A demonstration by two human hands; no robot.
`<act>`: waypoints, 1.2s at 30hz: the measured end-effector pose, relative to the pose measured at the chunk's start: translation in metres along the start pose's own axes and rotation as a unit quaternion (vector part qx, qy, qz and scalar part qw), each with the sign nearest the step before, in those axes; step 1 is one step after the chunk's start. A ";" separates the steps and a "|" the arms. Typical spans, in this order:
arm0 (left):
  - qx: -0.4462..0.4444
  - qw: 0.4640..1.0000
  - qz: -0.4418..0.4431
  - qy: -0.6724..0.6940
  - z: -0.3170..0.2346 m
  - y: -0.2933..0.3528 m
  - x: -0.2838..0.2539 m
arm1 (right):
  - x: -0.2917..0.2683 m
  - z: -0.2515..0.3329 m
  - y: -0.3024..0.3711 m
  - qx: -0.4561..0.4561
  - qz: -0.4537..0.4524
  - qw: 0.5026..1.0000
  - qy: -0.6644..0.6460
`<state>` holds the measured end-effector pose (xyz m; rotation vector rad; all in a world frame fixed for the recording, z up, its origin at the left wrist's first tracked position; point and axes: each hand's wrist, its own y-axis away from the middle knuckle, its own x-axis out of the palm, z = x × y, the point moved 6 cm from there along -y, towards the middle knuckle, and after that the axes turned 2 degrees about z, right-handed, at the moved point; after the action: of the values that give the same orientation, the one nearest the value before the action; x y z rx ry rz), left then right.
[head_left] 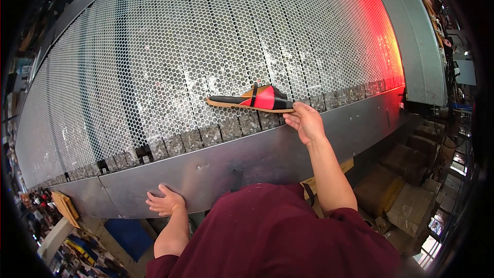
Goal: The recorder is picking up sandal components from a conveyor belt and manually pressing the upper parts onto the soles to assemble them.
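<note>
At the near edge of a wide perforated metal conveyor [206, 46], a flat sandal [252, 101] lies on its sole with its long axis running left to right along the belt's lip. Which end is the toe cannot be told for sure; the thinner, strapless end points to the person's left, while the strapped end sits to the right. Red and black bands cross the upper, a narrow black strap stands up between them, and a tan sole shows as a thin line beneath.

The belt is a curved sheet of silvery mesh punched with small hexagonal holes (a red glow washes its far right side). Below it runs a smooth grey metal skirt panel [226, 162], dotted with a few rivets.

The person's right hand [304, 122] reaches up from the lower edge on an outstretched bare forearm, fingers loosely curled, fingertips at the sandal's right end; whether they pinch the sole or only touch it cannot be told. The left hand [165, 202] rests lower down, open, fingers spread flat against the skirt panel, holding nothing. A maroon shirt [278, 237] fills the foreground. Brown cardboard boxes [406, 195] are stacked on the floor to the right.
</note>
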<state>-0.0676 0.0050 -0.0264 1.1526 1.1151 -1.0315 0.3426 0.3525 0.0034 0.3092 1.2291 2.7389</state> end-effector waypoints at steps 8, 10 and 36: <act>-0.001 1.000 0.005 -0.001 0.000 0.000 0.000 | 0.000 0.001 -0.001 0.001 -0.011 1.000 0.002; 0.000 1.000 0.002 0.001 -0.001 0.000 -0.001 | 0.000 0.001 -0.001 0.003 -0.007 1.000 0.000; 0.002 1.000 -0.002 0.002 -0.001 0.001 -0.001 | 0.019 0.004 0.009 -0.047 0.059 0.997 0.034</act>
<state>-0.0672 0.0062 -0.0254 1.1568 1.1186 -1.0351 0.3245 0.3531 0.0150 0.2889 1.1266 2.9195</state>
